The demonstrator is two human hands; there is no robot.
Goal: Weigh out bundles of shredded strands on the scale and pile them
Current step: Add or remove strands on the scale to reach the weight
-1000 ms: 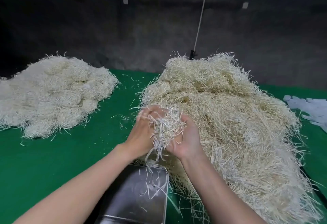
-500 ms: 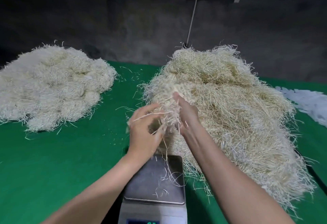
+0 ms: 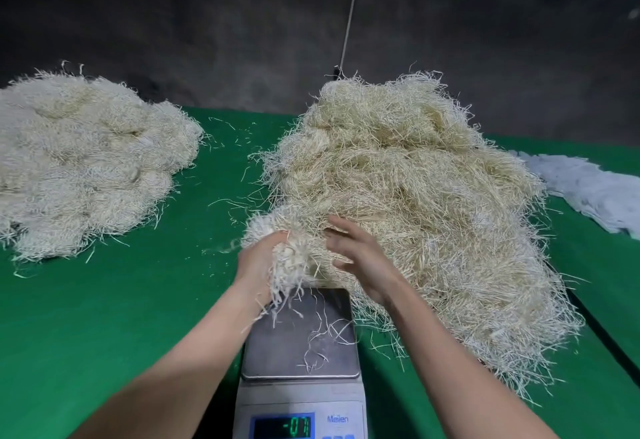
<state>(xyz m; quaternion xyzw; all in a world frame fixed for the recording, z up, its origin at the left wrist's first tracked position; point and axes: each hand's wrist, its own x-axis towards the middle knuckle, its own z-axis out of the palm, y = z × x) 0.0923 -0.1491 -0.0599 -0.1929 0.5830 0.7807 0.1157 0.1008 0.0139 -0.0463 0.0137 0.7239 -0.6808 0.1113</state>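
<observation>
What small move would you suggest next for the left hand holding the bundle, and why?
Probably lower the bundle in the left hand onto the scale: the scale bears only stray strands, and the bundle hangs just above it.

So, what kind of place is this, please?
Probably a small workshop or packing station: a grey digital scale with a steel pan stands on a green cloth-covered table that also holds a big loose heap of pale shredded strands and a pile of whitish bundles.
</observation>
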